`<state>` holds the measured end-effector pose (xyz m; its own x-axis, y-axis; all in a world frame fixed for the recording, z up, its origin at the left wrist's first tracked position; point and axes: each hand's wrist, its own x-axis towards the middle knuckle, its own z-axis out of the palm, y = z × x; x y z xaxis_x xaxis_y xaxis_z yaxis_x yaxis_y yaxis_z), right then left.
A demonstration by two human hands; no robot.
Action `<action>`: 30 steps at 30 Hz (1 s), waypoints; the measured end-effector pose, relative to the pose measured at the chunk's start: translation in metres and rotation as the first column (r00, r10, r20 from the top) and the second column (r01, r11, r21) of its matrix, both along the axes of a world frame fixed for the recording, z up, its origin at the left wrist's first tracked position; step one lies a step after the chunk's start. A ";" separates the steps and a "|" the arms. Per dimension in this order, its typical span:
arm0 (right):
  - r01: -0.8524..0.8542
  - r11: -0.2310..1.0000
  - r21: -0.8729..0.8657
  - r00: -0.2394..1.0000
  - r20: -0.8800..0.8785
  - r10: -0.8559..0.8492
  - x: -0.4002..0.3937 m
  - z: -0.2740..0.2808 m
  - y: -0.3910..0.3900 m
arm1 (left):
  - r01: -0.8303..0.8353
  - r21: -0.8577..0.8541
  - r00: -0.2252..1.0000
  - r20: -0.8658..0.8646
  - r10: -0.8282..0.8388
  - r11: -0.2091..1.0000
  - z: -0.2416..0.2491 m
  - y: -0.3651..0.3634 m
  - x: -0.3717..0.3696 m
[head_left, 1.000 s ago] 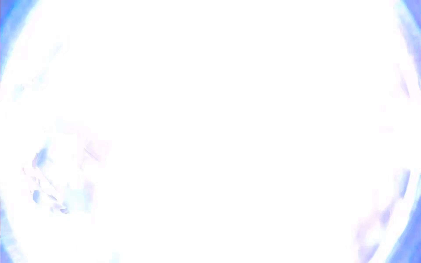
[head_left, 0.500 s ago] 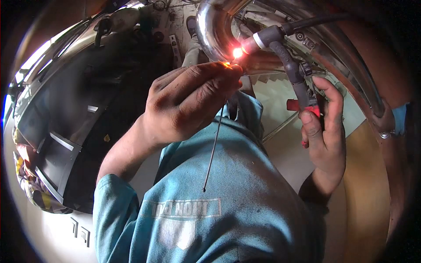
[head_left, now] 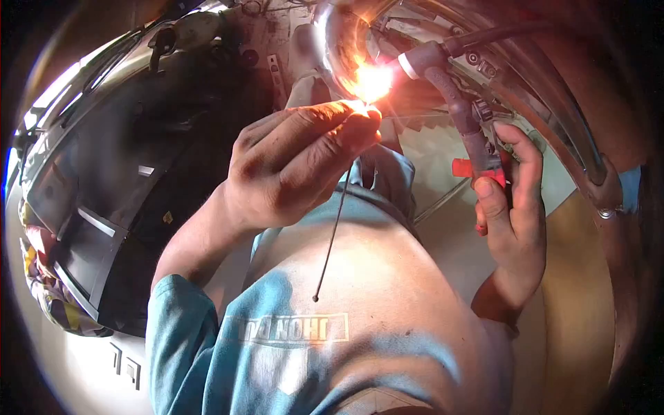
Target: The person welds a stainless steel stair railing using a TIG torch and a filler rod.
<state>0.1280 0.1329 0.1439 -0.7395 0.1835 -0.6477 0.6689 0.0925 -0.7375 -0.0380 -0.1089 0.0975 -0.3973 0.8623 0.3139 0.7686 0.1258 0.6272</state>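
Observation:
My left hand (head_left: 294, 162) pinches a thin metal filler rod (head_left: 330, 238) that hangs down from my fingers, its upper tip at the bright arc (head_left: 372, 81). My right hand (head_left: 508, 214) grips the handle of a welding torch (head_left: 456, 97) with a red trigger; the torch's nozzle points at the arc. The arc burns on a shiny bent steel pipe (head_left: 332, 41) just above my left fingertips. My teal shirt (head_left: 311, 339) fills the lower part of the view and glows orange from the arc.
A curved polished steel tube (head_left: 553, 104) runs down the right side. A dark metal panel (head_left: 138, 173) lies at the left, with patterned cloth (head_left: 41, 277) at the far left edge. A black hose (head_left: 498, 34) leads from the torch to the upper right.
One second ago the view was washed out white. Half a second ago the arc was a small glow; now it has flared brighter and lights my shirt orange. Both hands have hardly moved.

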 end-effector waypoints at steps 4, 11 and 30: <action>0.026 1.000 -0.009 1.000 -0.009 -0.026 -0.001 0.000 -0.002 | 0.013 -0.002 1.000 0.004 -0.013 1.000 0.004 0.000 -0.001; -0.017 0.999 0.047 0.999 -0.036 0.018 0.001 -0.002 -0.001 | 0.016 -0.007 1.000 0.018 -0.015 1.000 0.006 0.000 -0.003; 0.057 0.998 -0.007 0.998 -0.008 -0.057 0.001 0.000 -0.001 | 0.059 -0.011 0.992 -0.108 -0.060 0.998 -0.001 0.008 -0.003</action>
<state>0.1286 0.1314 0.1435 -0.7332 0.2210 -0.6431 0.6669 0.0491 -0.7435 -0.0409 -0.1010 0.0961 -0.3094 0.8861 0.3452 0.8384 0.0829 0.5387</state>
